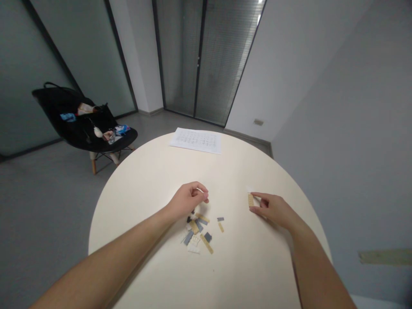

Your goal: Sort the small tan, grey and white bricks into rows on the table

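Note:
My right hand [273, 209] grips a tan toy building brick [250, 200] by its ends, between thumb and fingers, at the table's right side. A small whitish piece [249, 189] shows just beyond that brick. Left of it, my left hand [190, 198] is above the table with fingers curled and the thumb against them; anything held there is too small or hidden to make out. Below my left hand lies a loose pile of building pieces: a tan plate [194, 226], a long tan strip [206, 243], a grey piece [188, 237] and a white piece [193, 249].
A small grey piece [220, 219] and a short tan piece [221, 227] lie right of the pile. Near the far edge of the round white table [141, 180] rests a printed sheet [196, 140]. A black chair [74, 133] with a bag and other items stands at left.

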Action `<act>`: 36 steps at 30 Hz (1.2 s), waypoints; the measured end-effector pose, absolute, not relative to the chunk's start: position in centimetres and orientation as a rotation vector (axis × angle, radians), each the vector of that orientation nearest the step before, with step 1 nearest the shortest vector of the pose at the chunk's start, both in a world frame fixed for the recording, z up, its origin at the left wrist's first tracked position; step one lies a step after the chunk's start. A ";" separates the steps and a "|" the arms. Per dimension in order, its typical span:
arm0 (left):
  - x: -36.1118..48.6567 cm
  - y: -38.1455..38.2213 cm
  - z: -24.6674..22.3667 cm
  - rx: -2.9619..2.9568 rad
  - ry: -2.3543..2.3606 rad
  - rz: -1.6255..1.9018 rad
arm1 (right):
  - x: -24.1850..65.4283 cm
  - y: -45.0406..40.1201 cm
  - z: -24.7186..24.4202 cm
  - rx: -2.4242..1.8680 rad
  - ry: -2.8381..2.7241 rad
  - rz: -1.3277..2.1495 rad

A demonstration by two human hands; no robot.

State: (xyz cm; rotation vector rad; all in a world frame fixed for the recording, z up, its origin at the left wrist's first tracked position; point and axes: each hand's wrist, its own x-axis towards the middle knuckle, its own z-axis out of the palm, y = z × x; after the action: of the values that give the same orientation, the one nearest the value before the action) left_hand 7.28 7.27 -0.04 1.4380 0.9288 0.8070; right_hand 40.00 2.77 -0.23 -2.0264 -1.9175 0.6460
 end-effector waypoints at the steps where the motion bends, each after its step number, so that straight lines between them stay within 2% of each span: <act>1: 7.3 7.3 0.0 1.443 0.933 0.806 | 40.0 2.8 -0.3 -2.026 -1.918 0.637; 9: 7.3 7.2 0.2 1.454 0.956 0.816 | 40.0 3.2 -0.1 -1.951 -1.940 0.364; 16: 7.2 7.2 0.4 1.460 0.964 0.800 | 40.0 3.4 0.5 -1.893 -1.988 0.294; 22: 6.4 7.9 0.0 1.544 0.973 0.810 | 38.3 2.6 1.4 -1.921 -1.951 0.502; 27: 5.5 8.0 0.5 1.967 0.997 0.595 | 34.6 2.3 1.9 -1.809 -2.043 0.670; 31: 5.1 7.8 1.4 2.209 0.801 0.380 | 31.9 2.0 1.9 -1.720 -2.119 0.775; 36: 5.0 7.8 1.2 2.253 0.659 0.384 | 30.1 1.6 1.4 -1.637 -2.182 0.822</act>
State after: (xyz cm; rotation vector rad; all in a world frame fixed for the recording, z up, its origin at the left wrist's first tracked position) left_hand 4.97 7.83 1.22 2.2530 0.6588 0.3839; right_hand 30.06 1.62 1.40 -1.6367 -2.1818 0.8223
